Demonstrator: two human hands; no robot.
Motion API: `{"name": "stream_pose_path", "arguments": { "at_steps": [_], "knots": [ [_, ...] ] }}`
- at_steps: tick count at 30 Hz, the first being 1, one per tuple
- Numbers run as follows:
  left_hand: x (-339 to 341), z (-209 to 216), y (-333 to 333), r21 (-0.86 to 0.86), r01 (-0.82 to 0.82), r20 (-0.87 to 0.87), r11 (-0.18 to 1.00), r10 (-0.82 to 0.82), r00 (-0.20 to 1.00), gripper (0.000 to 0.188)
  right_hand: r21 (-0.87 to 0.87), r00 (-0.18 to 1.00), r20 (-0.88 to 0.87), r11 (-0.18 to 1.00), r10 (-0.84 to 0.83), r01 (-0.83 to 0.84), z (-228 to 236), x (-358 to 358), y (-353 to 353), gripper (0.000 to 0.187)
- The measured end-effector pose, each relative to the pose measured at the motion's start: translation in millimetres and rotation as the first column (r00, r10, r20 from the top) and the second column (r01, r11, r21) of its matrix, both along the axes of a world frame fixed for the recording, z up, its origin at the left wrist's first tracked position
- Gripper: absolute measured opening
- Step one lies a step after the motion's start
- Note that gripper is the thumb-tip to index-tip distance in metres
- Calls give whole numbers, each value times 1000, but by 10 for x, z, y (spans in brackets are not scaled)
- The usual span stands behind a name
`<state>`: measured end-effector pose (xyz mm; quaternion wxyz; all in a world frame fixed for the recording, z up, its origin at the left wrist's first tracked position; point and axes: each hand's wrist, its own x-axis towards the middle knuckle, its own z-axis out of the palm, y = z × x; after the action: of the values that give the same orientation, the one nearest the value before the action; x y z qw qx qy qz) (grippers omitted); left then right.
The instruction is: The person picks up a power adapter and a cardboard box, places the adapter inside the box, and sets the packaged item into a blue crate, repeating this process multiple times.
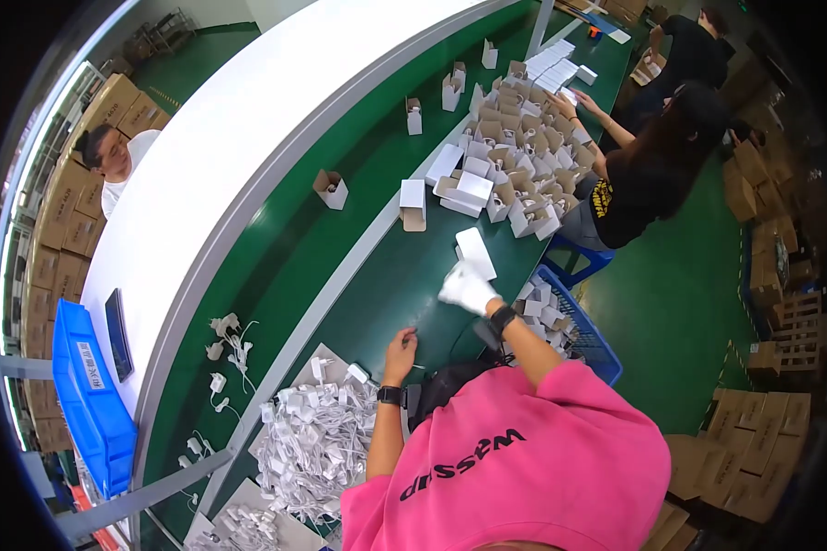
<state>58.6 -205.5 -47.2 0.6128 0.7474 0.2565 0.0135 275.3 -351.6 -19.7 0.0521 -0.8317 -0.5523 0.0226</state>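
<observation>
My right hand (469, 288), in a white glove, grips the near end of a small white box (475, 252) above the green worktable (377, 275). To its left, my left hand (400, 351) is bare and curled closed over the table edge; a small dark spot shows at its fingertips, too small to name. Beside my left forearm lies a big heap of white plug adapters (312, 432) with coiled cables. Ahead, an upright white box (413, 204) with a brown inside stands near many opened white boxes (524, 147) packed close together.
A green conveyor belt (285, 216) with spaced open boxes and loose adapters runs along the left. Below the table's right edge sits a blue basket (600, 354) of white boxes. A seated co-worker (652, 174) handles boxes at the far right. A blue bin (87, 395) stands far left.
</observation>
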Motion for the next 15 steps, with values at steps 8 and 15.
{"name": "stream_pose_path", "arguments": {
  "at_steps": [8,15],
  "knots": [
    [285,-134,-24,-150,1,-47,989,-9,999,45,233,730,-665,972,159,1,-28,613,-469,17],
    [486,-464,-3,-219,-283,-36,934,283,959,58,-122,-394,-919,937,19,329,124,-699,126,38]
  ]
}}
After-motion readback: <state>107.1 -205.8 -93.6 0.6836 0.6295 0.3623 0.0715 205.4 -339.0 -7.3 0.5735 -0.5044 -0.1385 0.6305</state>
